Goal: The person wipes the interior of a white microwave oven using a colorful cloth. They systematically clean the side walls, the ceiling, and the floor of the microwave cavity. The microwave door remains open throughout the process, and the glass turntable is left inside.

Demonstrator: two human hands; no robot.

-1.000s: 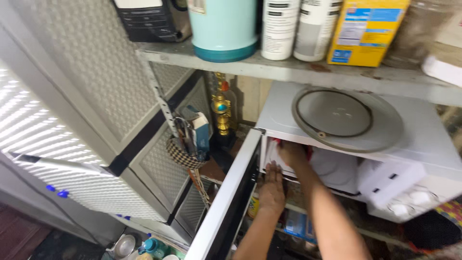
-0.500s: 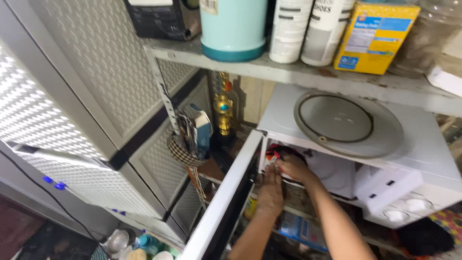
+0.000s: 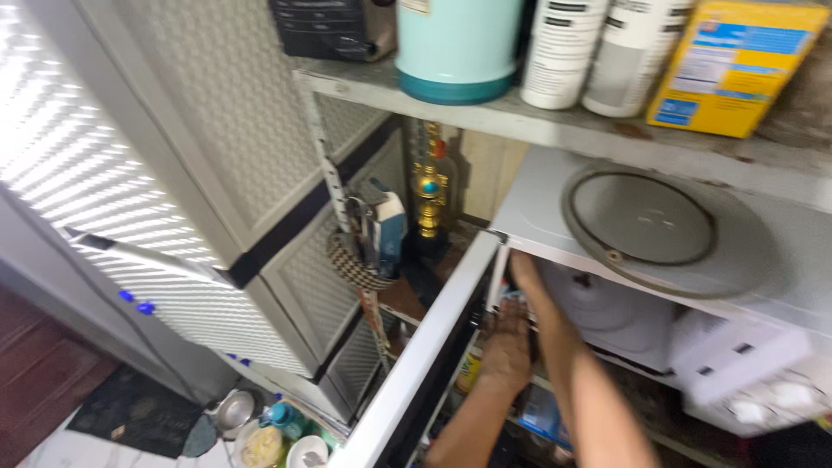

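Inside the open white microwave oven [image 3: 659,251], the right hand [image 3: 526,276] reaches into the cavity at its front left corner; its grasp cannot be determined. The left hand [image 3: 507,347] lies just below it beside the open oven door [image 3: 425,364], fingers hidden. A round glass lid [image 3: 667,227] rests on the oven top.

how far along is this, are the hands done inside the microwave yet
Done: the microwave door hangs open. In hand: both the left hand and right hand reach into the microwave opening; what they hold is hidden. Left: the hands are not out, and the door is not shut.
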